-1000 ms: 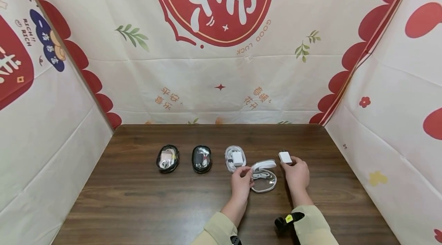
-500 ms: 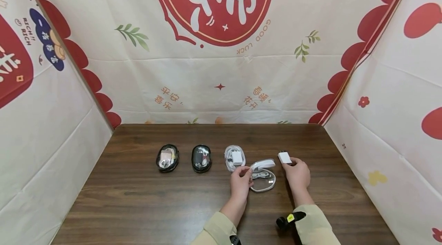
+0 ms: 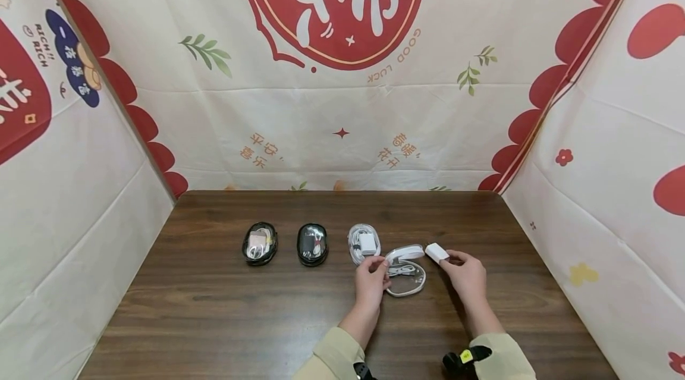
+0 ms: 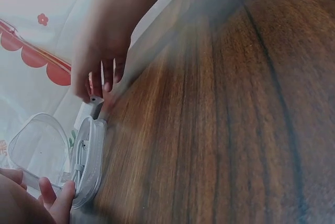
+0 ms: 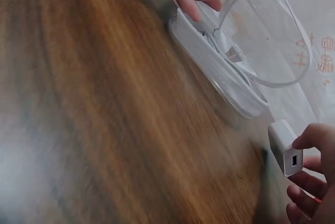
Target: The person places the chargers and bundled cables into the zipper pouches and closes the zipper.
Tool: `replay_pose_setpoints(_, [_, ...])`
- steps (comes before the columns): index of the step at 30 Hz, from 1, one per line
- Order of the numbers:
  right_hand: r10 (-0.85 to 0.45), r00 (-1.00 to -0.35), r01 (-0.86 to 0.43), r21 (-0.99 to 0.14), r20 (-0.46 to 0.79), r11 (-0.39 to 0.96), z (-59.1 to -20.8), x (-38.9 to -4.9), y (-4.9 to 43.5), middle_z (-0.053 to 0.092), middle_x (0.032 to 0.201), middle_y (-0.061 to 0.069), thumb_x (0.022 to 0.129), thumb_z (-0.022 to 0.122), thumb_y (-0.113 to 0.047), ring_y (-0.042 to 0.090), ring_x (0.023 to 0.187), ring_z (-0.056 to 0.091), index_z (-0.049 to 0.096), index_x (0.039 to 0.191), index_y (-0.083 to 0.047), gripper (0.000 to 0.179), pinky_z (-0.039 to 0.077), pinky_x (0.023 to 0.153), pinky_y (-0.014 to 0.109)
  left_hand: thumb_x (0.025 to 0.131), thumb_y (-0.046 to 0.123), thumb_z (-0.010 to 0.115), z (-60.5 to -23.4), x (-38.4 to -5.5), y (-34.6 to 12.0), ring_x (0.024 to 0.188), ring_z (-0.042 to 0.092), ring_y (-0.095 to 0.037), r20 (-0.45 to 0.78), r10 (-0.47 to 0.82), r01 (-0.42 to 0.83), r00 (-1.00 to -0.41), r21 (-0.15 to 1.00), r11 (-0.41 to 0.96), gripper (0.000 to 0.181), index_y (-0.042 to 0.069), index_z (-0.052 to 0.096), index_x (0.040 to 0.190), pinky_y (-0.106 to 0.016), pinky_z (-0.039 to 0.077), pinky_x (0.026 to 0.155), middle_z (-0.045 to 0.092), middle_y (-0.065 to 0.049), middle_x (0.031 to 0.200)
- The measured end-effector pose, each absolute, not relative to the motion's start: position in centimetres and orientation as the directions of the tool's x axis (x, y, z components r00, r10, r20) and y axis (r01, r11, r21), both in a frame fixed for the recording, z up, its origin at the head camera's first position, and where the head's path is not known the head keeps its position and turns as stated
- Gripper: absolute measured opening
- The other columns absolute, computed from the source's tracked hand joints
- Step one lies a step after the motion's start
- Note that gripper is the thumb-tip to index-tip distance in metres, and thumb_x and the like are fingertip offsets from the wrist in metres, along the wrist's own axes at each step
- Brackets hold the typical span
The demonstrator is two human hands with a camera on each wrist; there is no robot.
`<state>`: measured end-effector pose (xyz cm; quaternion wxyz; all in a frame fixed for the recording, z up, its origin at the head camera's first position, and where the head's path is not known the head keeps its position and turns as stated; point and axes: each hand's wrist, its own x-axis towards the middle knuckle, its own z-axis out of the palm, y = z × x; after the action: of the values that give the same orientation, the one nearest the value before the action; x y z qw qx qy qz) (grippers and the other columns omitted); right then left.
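My left hand [image 3: 370, 282] holds the near left side of a clear oval zip case [image 3: 407, 294] with white trim. Its lid stands raised, and a coiled white cable [image 3: 401, 271] lies inside. In the right wrist view, the zip edge of the case [image 5: 214, 72] and the cable's metal plug show. A white charger plug [image 5: 282, 145] is pinched between the thumb and fingers of my right hand [image 3: 468, 276], just right of the case and apart from it. The USB port of the charger faces the right wrist camera.
Left of the open case lies a closed clear case [image 3: 364, 227] with white trim, holding a white charger and cable. Two black-edged cases, one at far left [image 3: 260, 262] and one nearer [image 3: 313, 263], sit in the same row. Printed cloth walls enclose the wooden table [image 3: 225, 320].
My right hand has moved a little left with the charger plug and turned it, bringing it closer to the case. The left hand stays on the case, almost still.
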<state>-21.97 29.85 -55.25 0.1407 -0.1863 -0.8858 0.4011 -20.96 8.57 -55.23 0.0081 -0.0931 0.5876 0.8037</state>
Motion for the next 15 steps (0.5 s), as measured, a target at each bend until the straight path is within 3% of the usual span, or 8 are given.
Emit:
replay_pose_setpoints(5, [0.402,-0.908,0.179,-0.756,0.121,0.630,-54.7,-21.0,30.3,0.072,0.091,0.014,0.081,0.074,-0.014,0.016,0.077,0.061,0.072,0.109,0.002,0.032,0.045,0.064,0.023,0.091,0.002,0.063,-55.0,-21.0,8.1,0.063,0.053,-0.013,-0.182,-0.094,-0.142,-0.979,0.934,-0.329,0.014,-0.010,0.063,0.100,-0.030,0.055,0.058,0.054,-0.003,0.080])
replay_pose_setpoints(15, [0.236,-0.952,0.039,-0.688,0.195,0.725,-53.5,-18.8,31.0,0.071,0.092,0.011,0.079,0.077,-0.010,0.020,0.083,0.064,0.074,0.107,-0.001,0.030,0.046,0.068,0.018,0.091,-0.001,0.061,-53.0,-20.3,7.2,0.064,0.053,-0.014,-0.182,-0.075,-0.148,-0.980,0.934,-0.326,0.015,-0.013,0.061,0.100,-0.034,0.055,0.061,0.053,-0.004,0.079])
